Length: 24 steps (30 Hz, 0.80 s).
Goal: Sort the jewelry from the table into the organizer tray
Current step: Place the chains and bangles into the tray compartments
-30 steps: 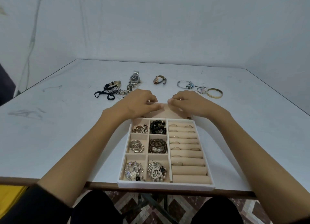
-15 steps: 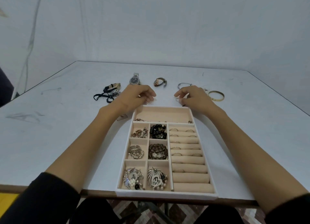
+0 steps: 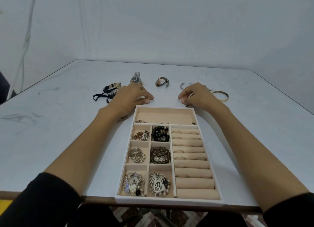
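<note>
Beyond the far rim of the organizer tray [image 3: 169, 201], loose pieces lie in a row on the white table [image 3: 51, 141]. There is a tangle of black-strap watches [image 3: 108, 92] to the far left, then a silver metal watch [image 3: 136, 79], a brown-strap watch [image 3: 161, 82], a silver bangle [image 3: 184, 85] partly hidden behind the right hand [image 3: 198, 96], and a gold bangle [image 3: 220, 96] to the far right.

Both forearms reach forward along the tray's two long sides, with dark sleeves pushed up. The left hand [image 3: 130, 97] rests just past the tray's far-left corner, fingers curled, pinching a thin hoop [image 3: 151, 100] at its fingertips. The right hand sits just past the far-right corner, thumb and forefinger pinching a second thin hoop [image 3: 180, 100].

Inside the tray, the far long compartment is mostly bare. The square cells hold a black bead bracelet [image 3: 160, 133], a brown bead bracelet [image 3: 160, 155] and mixed pieces, and rings sit in the rolls on the right.

The tray's near rim lies at the table's near edge. Open tabletop spreads to either side of the tray.
</note>
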Each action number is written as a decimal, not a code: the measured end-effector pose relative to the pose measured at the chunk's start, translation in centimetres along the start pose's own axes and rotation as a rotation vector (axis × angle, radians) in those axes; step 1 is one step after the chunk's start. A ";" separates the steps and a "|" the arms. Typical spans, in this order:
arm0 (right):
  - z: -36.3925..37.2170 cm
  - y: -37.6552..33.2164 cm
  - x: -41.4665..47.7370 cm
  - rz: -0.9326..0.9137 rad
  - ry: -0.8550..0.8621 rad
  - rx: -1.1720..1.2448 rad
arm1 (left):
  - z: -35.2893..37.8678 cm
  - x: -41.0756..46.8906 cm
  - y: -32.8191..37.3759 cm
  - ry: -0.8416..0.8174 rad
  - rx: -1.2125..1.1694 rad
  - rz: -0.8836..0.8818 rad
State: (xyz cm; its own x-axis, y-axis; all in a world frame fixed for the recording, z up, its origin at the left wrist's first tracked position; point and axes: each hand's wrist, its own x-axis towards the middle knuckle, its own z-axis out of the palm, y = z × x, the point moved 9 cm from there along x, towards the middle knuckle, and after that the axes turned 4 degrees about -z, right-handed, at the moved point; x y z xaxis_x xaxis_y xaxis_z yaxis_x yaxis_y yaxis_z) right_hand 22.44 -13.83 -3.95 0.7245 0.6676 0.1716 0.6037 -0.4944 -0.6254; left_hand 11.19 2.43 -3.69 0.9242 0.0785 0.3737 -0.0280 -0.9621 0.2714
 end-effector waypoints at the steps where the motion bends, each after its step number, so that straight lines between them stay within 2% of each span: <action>1: -0.1 0.1 0.0 0.007 0.004 0.008 | 0.1 0.0 0.1 -0.004 0.004 0.001; 7: 0.2 0.4 -0.2 0.055 -0.067 -0.010 | 0.5 0.6 -0.1 -0.068 0.038 -0.028; 11: 0.3 0.4 -0.3 0.083 -0.101 -0.126 | 0.3 0.6 -0.8 -0.028 -0.089 -0.100; 15: 0.7 0.0 -0.4 0.092 -0.109 -0.187 | 0.0 0.3 -0.5 0.005 -0.152 -0.083; 18: 0.4 -0.2 -0.6 0.053 -0.082 -0.115 | -0.2 0.0 -0.9 0.057 -0.234 -0.109; 24: -0.7 0.3 -1.3 -0.021 0.077 -0.018 | -2.5 -1.1 -1.7 0.248 -0.380 -0.194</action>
State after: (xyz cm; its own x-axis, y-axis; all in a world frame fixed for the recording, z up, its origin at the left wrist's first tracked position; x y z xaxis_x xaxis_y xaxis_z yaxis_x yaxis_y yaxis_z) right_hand 21.88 -15.19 -3.82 0.7348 0.6334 0.2426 0.6242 -0.4915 -0.6073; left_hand 9.22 4.66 -2.33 0.8088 0.3513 0.4716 -0.0437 -0.7639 0.6439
